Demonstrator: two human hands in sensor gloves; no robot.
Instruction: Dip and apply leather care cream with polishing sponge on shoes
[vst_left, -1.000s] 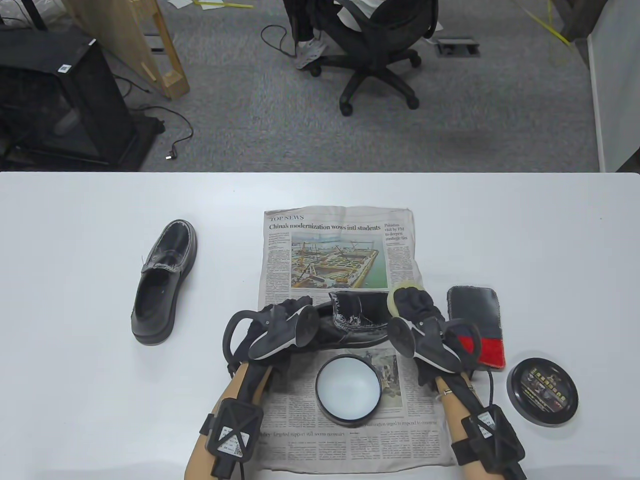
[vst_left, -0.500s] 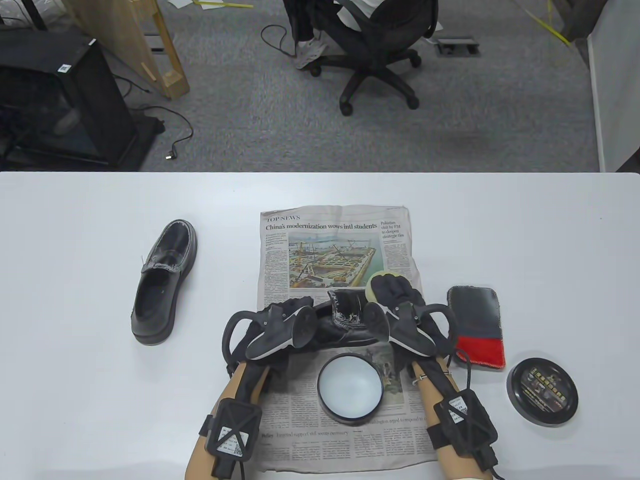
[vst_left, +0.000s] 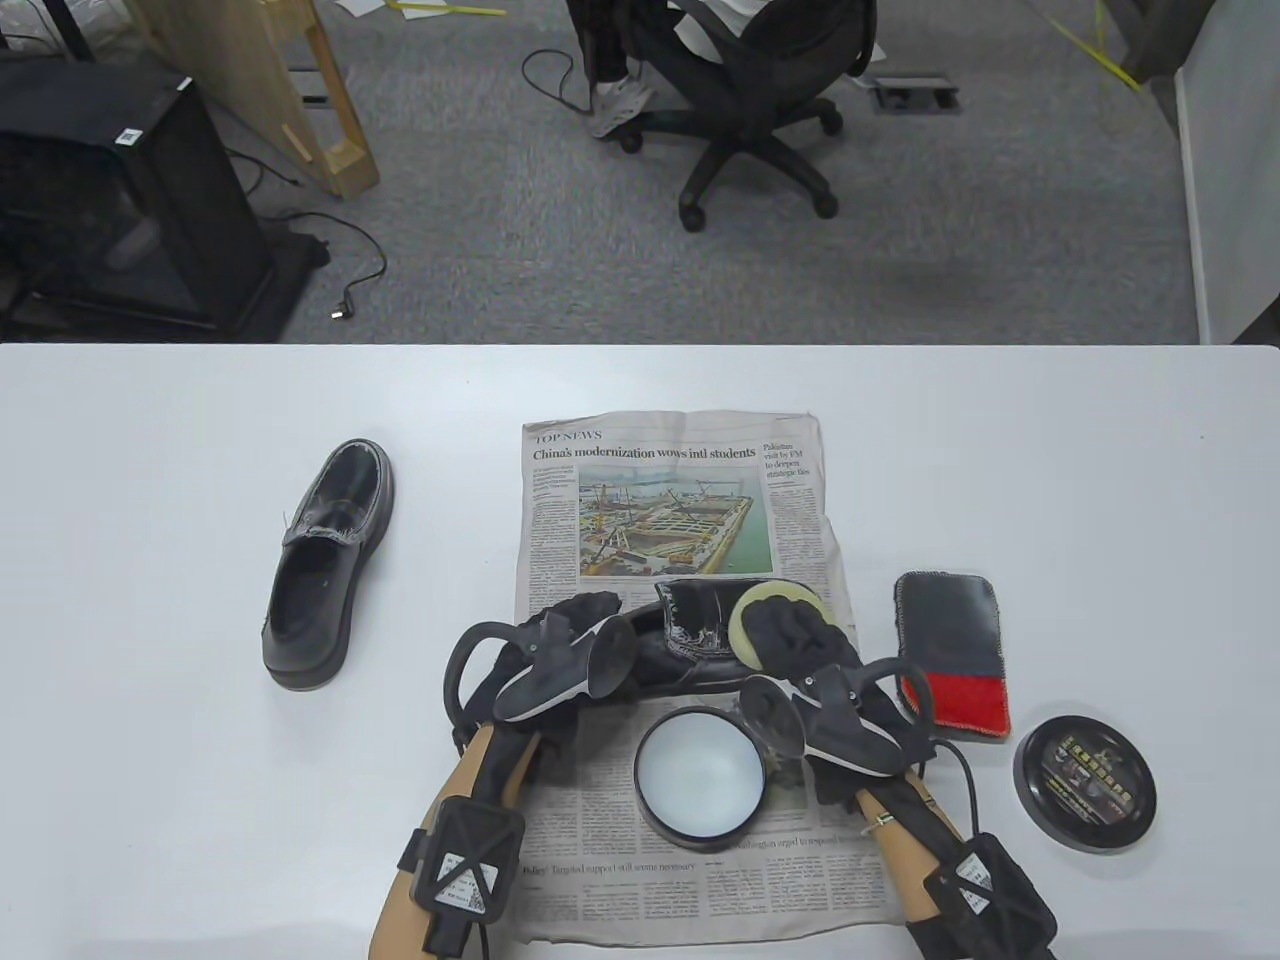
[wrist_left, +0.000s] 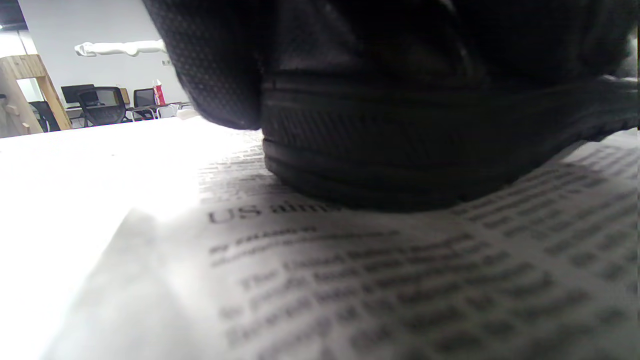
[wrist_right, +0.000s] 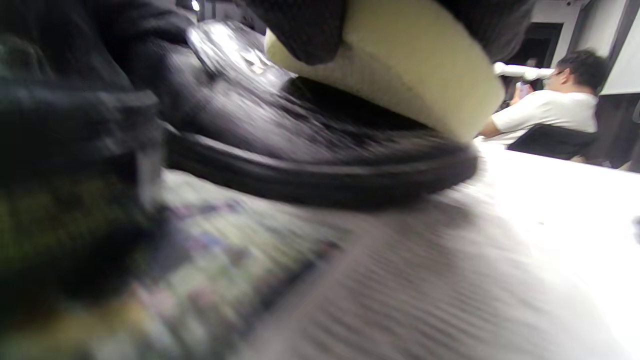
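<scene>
Open cream tin (vst_left: 699, 777) holding pale cream, near the newspaper's (vst_left: 672, 485) front edge. Behind it, black shoe (vst_left: 700, 640) gripped at the heel by left hand (vst_left: 560, 640). Right hand (vst_left: 800, 640) curled around yellow sponge (vst_left: 752, 615), pressed to the toe.

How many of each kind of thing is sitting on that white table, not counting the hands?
Shoes: 2, one on the newspaper, one off to the left
Sponge: 1
Open cream tin: 1
Tin lid: 1
Polishing cloth: 1
Newspaper: 1
Total: 7
</scene>
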